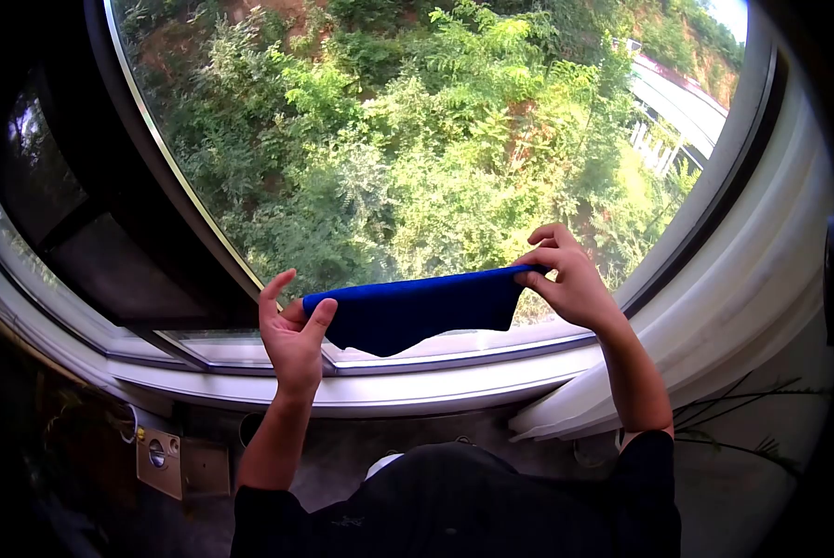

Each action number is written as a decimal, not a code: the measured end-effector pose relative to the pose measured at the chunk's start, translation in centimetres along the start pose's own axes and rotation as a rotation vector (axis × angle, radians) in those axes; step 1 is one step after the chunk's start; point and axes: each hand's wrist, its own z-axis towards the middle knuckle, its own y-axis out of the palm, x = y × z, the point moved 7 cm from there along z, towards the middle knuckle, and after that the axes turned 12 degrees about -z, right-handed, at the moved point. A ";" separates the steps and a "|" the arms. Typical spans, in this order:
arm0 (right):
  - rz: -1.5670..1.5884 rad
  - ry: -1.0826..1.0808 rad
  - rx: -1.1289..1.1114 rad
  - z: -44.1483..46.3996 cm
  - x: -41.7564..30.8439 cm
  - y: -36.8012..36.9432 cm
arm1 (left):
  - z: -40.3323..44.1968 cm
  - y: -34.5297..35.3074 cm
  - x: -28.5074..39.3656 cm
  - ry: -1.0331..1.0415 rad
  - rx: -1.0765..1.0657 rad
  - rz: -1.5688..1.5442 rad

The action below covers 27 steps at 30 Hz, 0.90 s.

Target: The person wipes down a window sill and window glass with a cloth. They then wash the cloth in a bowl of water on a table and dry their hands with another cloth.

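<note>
- The person wears a black shirt (473, 507), plain and dark across the rounded front of the body.
- A small pale logo (348, 521) of thin lines sits on the chest, on the left; its lettering, if any, is too small to read.
- The left sleeve (266, 525) is short, black and loose, ending around the elbow.
- The right sleeve (647, 479) matches it in colour and length, with a straight hem.
- Both forearms are uncovered below the hems.
- The left hand (296, 346) and the right hand (570, 284) are bare.
</note>
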 end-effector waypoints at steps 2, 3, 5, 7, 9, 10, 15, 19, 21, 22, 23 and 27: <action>0.020 -0.063 0.056 0.4 -0.1 -1.3 | 0.5 0.1 0.0 -0.030 -0.042 0.094; 0.103 -0.025 0.015 0.8 0.1 -1.8 | 0.8 0.1 -0.1 -0.062 -0.084 0.190; 0.214 0.001 -0.007 1.3 0.7 -2.0 | 1.9 -1.0 -0.8 -0.078 -0.109 0.303; 0.198 -0.052 0.030 1.7 1.0 -1.8 | 2.8 -0.5 -0.9 -0.043 -0.275 0.659; 0.204 0.039 0.030 2.0 1.5 -1.8 | 3.4 0.6 -0.2 0.105 -0.346 0.778; 0.210 0.134 0.028 2.1 2.2 -1.9 | 3.8 1.0 -0.5 0.111 -0.349 0.570; 0.210 0.202 0.131 2.9 2.0 -1.2 | 4.6 3.5 -3.2 -0.439 -0.186 -0.150; 0.334 0.257 0.311 2.8 -1.0 -1.1 | 4.2 6.3 -2.8 -0.265 -0.061 -0.086; 0.425 0.249 0.355 2.8 -2.3 -0.1 | 3.5 7.5 -2.3 -0.127 -0.080 0.073; 0.471 0.249 0.353 2.9 -3.0 0.5 | 3.0 8.4 -1.5 -0.080 -0.080 0.160; 0.495 0.228 0.412 2.9 -4.3 0.7 | 2.3 9.5 -0.8 -0.036 -0.080 0.248; 0.555 0.114 0.485 2.7 -8.4 2.3 | 1.6 12.0 -1.4 0.006 -0.105 0.106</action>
